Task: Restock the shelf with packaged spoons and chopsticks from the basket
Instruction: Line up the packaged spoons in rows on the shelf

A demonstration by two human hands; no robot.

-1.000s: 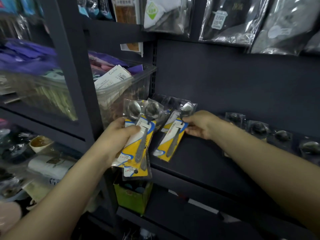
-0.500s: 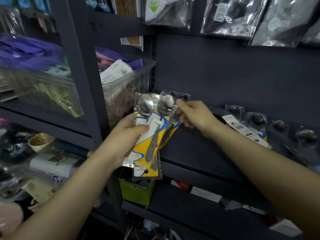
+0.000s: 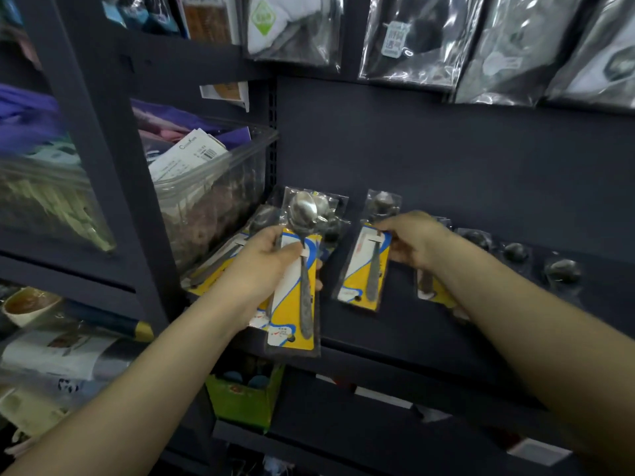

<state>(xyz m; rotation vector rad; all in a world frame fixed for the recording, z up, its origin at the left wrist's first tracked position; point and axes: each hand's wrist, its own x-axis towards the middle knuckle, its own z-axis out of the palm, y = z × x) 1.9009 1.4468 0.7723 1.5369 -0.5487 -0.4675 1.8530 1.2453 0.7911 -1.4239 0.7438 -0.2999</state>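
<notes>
1. Left hand (image 3: 264, 266): fingers clamped round a spoon pack (image 3: 295, 290), held upright just off the shelf (image 3: 395, 341) edge, forearm angling in from near left.
2. Right hand (image 3: 412, 240): fingers pinching another pack (image 3: 366, 266) lying on the shelf, arm reaching from near right.

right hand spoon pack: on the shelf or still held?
Held: right hand grips the spoon pack near its top, lower end over the dark shelf; contact unclear.

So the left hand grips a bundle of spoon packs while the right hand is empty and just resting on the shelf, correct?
Not quite. In the head view the right hand is not empty: it holds a single spoon pack over the shelf. The left hand does grip a bundle of spoon packs.
</notes>
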